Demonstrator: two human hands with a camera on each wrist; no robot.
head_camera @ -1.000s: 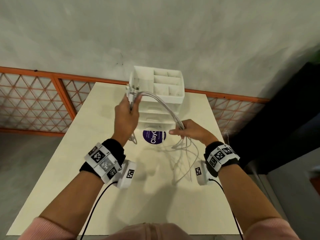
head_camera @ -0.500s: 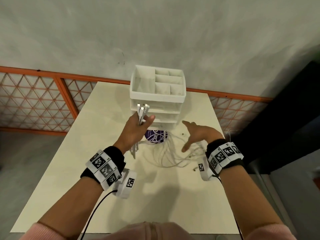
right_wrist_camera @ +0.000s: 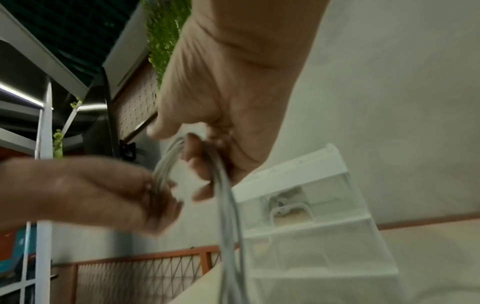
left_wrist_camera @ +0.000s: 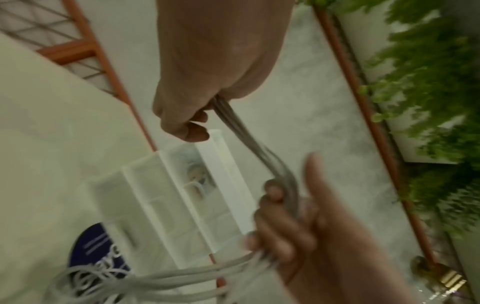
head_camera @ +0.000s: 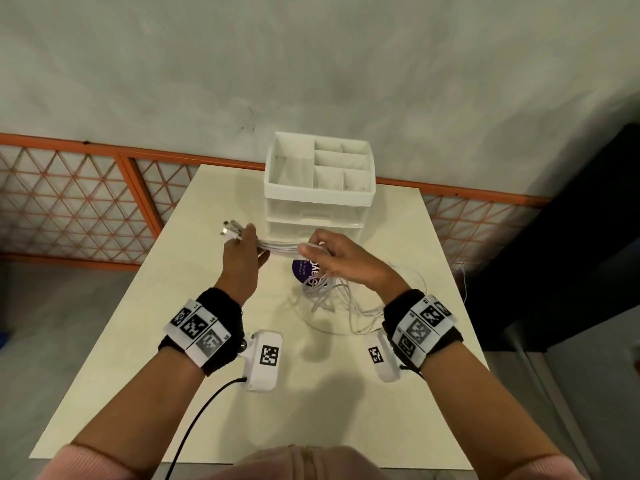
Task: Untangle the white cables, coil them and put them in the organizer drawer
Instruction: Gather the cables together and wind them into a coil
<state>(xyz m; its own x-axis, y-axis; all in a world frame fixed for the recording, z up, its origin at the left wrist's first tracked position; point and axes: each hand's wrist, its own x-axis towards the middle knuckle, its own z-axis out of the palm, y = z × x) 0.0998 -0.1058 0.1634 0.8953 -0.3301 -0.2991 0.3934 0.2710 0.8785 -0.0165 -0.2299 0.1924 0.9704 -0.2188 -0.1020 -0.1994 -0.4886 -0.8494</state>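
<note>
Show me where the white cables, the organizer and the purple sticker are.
white cables [head_camera: 280, 247], head view, stretch between the hands.
organizer [head_camera: 318, 197], head view, front rim.
purple sticker [head_camera: 304, 271], head view, visible part.

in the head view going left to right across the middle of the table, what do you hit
cable plugs → left hand → taut white cables → right hand → loose cable loops
</note>
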